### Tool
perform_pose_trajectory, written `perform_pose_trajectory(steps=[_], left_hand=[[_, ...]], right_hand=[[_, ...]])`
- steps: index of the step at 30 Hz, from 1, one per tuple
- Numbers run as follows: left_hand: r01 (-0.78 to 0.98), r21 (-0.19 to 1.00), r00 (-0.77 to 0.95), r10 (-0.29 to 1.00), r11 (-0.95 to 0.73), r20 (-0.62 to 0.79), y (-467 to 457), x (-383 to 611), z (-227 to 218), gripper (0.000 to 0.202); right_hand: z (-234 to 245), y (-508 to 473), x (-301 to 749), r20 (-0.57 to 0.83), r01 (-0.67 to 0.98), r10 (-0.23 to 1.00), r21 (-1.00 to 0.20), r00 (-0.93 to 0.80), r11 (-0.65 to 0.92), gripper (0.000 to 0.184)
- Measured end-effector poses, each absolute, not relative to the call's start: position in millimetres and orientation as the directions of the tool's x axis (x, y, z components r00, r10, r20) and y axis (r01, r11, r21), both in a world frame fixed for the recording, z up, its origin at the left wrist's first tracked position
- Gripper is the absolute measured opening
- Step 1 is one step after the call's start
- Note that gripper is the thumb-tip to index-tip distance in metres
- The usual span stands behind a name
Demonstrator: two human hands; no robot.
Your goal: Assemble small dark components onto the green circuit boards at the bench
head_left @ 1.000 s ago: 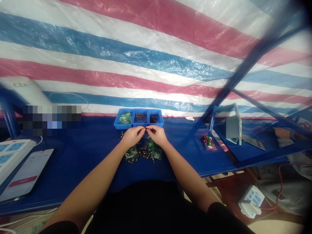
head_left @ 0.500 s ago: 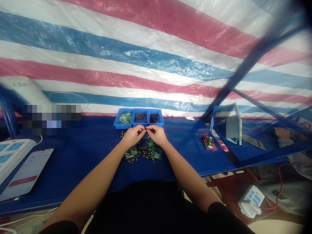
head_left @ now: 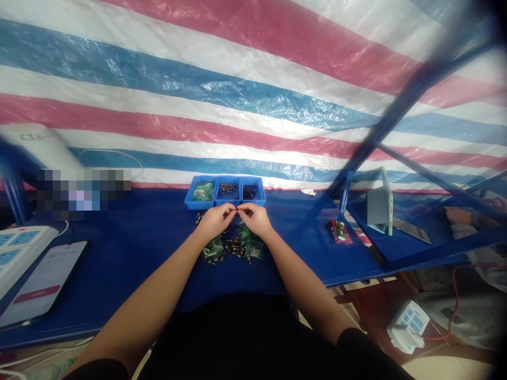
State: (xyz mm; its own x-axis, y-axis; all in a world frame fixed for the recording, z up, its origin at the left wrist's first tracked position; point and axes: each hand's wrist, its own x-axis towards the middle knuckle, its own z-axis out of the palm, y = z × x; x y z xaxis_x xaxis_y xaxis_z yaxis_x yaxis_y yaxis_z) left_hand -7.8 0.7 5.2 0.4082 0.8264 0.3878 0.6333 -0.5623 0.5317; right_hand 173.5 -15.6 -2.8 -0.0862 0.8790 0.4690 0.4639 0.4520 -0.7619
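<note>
My left hand (head_left: 216, 219) and my right hand (head_left: 255, 217) meet fingertip to fingertip above the blue table. Both are closed in a pinch around something small and dark, too tiny to name. Just behind them stand three joined blue bins: the left bin (head_left: 190, 203) has green-tinted plastic packets (head_left: 203, 191), the middle one brass-coloured small metal parts (head_left: 228, 189), the right one dark small parts (head_left: 250, 192). Beneath my hands lie more green packets (head_left: 252, 247) and a loose pile of brass-coloured metal parts (head_left: 235, 247), partly covered by my hands.
A phone (head_left: 43, 282) and a white power strip (head_left: 24, 248) lie at the left. To the right are a small red-and-green box (head_left: 339, 232), a tablet in a stand case (head_left: 381, 206) and a blue metal frame (head_left: 372, 140). Another person's hand (head_left: 458, 215) shows at far right.
My hands stay in nearly the same place, fingertips still together. No thing on the table has visibly moved.
</note>
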Motion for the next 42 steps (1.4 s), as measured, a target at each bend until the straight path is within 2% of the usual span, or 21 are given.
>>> perform_pose_trajectory(steps=[6, 11, 21, 30, 37, 42], left_hand=[[0.635, 0.544, 0.407, 0.836, -0.549, 0.367, -1.3, -8.6, 7.8, 0.028], [0.641, 0.508, 0.437, 0.818, -0.575, 0.375, -2.1, -8.1, 10.3, 0.033], [0.626, 0.536, 0.421, 0.824, -0.566, 0.379, 0.5, -7.6, 5.5, 0.022], [0.633, 0.54, 0.407, 0.832, -0.555, 0.377, 0.7, -7.8, 5.6, 0.026], [0.631, 0.532, 0.411, 0.825, -0.565, 0.388, 1.7, -8.1, 4.3, 0.028], [0.617, 0.522, 0.422, 0.807, -0.589, 0.412, 2.2, -8.1, 3.1, 0.025]], right_hand=[[-1.2, -16.5, 173.7, 0.476, 0.459, 0.874, -0.758, -0.094, 0.463, 0.017], [-0.3, -16.5, 173.7, 0.472, 0.466, 0.876, -0.756, -0.097, 0.459, 0.017], [-5.9, -13.4, 173.7, 0.47, 0.462, 0.877, -0.76, -0.095, 0.457, 0.018], [-2.0, -15.9, 173.9, 0.457, 0.48, 0.885, -0.759, -0.089, 0.44, 0.017], [0.6, -15.9, 174.9, 0.41, 0.355, 0.912, -0.856, 0.02, 0.377, 0.018], [2.8, -16.6, 174.2, 0.338, 0.261, 0.94, -0.911, 0.034, 0.318, 0.023]])
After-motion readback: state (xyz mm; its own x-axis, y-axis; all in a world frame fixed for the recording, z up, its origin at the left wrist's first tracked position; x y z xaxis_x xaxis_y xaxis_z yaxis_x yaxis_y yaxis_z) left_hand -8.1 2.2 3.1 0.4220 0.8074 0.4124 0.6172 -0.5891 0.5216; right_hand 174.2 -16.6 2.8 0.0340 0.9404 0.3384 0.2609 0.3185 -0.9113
